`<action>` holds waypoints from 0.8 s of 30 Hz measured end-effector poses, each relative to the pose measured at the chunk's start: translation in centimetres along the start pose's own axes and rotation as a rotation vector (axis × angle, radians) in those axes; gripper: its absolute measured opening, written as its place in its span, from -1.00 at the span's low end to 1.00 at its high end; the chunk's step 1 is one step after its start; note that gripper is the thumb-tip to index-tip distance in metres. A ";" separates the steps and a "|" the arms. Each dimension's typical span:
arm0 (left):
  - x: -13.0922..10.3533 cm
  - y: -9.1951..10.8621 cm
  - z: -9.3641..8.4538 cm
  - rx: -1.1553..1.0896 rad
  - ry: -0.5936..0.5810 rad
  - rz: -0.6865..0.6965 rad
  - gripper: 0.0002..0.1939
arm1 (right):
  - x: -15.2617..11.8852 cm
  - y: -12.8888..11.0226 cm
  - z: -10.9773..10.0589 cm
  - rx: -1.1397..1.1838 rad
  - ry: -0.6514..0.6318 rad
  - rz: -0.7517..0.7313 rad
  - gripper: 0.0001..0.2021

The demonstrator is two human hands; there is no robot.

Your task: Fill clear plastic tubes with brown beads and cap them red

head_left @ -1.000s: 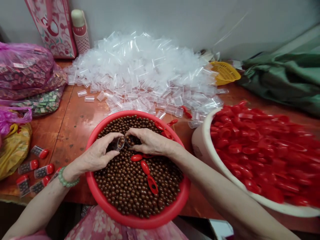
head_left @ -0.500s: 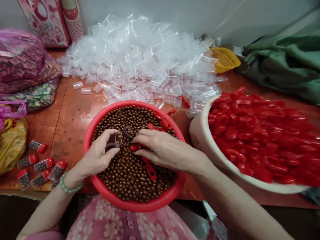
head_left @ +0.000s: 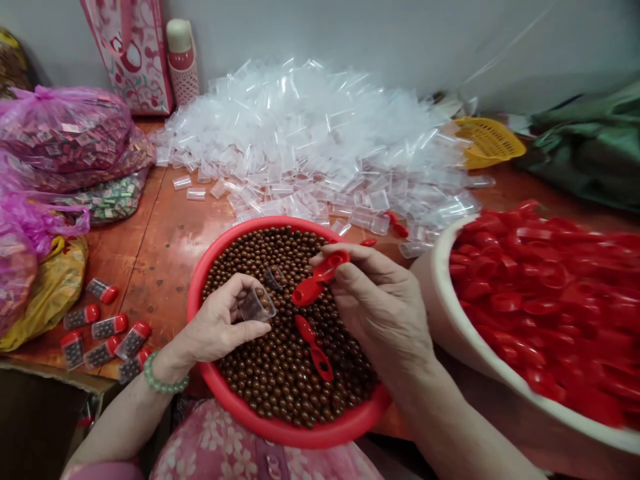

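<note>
My left hand (head_left: 220, 323) grips a small clear plastic tube (head_left: 257, 307), its open end tilted toward the right, with a few brown balls inside. Between the thumb and fingers of my right hand (head_left: 383, 303) is a red plastic cap (head_left: 309, 291) with a hinged lid, unfolded, held a little to the right of the tube and apart from it. Both hands are over a red basin (head_left: 300, 437) full of shiny brown balls (head_left: 270, 393). Another red cap (head_left: 324, 367) and a second clear tube (head_left: 275, 277) lie on the balls.
A white tub (head_left: 443, 273) heaped with red caps (head_left: 540, 287) stands at right. Behind the basin rises a pile of clear tubes (head_left: 300, 140), beside a yellow basket (head_left: 493, 141). Several filled, red-capped tubes (head_left: 110, 325) lie left, near plastic bags (head_left: 75, 133).
My right hand has lifted from the balls, bringing up a red cap. The tube in my left hand now points more to the right. The view has shifted, moving the scene right and down.
</note>
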State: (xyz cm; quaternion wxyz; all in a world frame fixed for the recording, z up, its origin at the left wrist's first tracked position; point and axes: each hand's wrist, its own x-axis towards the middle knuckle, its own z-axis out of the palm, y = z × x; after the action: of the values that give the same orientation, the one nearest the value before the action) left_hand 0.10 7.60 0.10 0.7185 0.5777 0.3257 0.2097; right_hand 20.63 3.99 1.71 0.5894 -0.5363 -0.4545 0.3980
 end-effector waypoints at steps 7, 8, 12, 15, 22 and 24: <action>0.4 0.0 0.0 0.142 -0.058 -0.033 -0.68 | -0.3 0.3 1.6 0.209 -0.056 0.120 -0.76; 0.3 0.0 0.0 0.150 -0.052 -0.031 -0.69 | -0.3 0.4 1.6 0.226 -0.046 0.121 -0.77; 0.3 0.2 0.0 0.168 -0.018 -0.009 -0.77 | -0.3 0.5 1.8 0.256 -0.040 0.137 -0.77; 0.4 0.2 0.1 0.167 -0.050 0.001 -0.78 | -0.3 0.5 2.0 0.259 -0.052 0.158 -0.76; 0.5 -0.1 0.2 -0.099 -0.037 -0.115 -0.71 | -0.2 0.9 2.6 0.410 0.028 0.184 -0.76; 0.5 -0.1 0.1 -0.161 0.000 -0.129 -0.66 | -0.3 1.2 2.8 0.432 0.039 0.173 -0.77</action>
State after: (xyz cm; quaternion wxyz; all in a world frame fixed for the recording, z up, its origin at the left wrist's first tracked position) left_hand 0.53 7.85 -0.09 0.7745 0.4959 0.3443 0.1887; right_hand 17.91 4.60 0.53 0.6630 -0.4424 -0.2996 0.5244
